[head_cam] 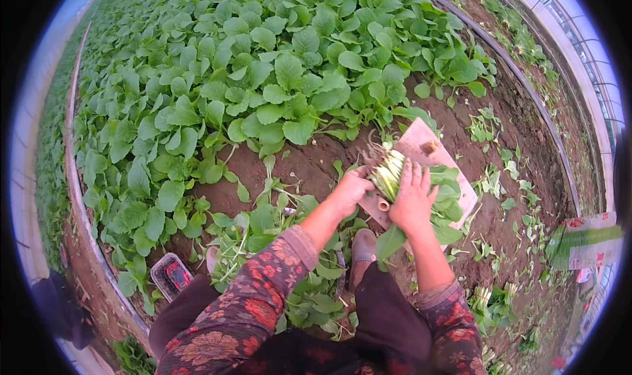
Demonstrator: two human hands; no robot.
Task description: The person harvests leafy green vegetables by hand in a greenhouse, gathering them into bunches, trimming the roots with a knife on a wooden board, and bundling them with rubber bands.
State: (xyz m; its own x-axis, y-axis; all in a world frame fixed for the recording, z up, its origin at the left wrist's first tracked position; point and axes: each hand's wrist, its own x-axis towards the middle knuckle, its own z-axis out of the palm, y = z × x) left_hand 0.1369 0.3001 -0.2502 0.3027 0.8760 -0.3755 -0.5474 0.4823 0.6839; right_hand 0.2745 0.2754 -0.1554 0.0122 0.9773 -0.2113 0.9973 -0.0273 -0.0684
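A bunch of leafy greens (386,174) with pale stems and brown roots lies across a pinkish board (461,185) on the soil. My right hand (414,197) presses over its stems, with green leaves fanning out to the right. At the root side, my left hand (351,190) has its fingers curled against the bunch; the fingertips are partly hidden. A short hollow tube-like piece (383,205) shows at the board's near edge, between my hands. Farther up the board sits a small brown block-like piece (429,147).
Dense leafy plants (289,74) fill the bed ahead. Loose greens (261,227) lie between my legs. A dark plastic tray (171,276) holding something red stands by my left knee. Bundled greens (491,303) and a printed sack (585,242) lie right. A dark hose (518,74) borders the bed.
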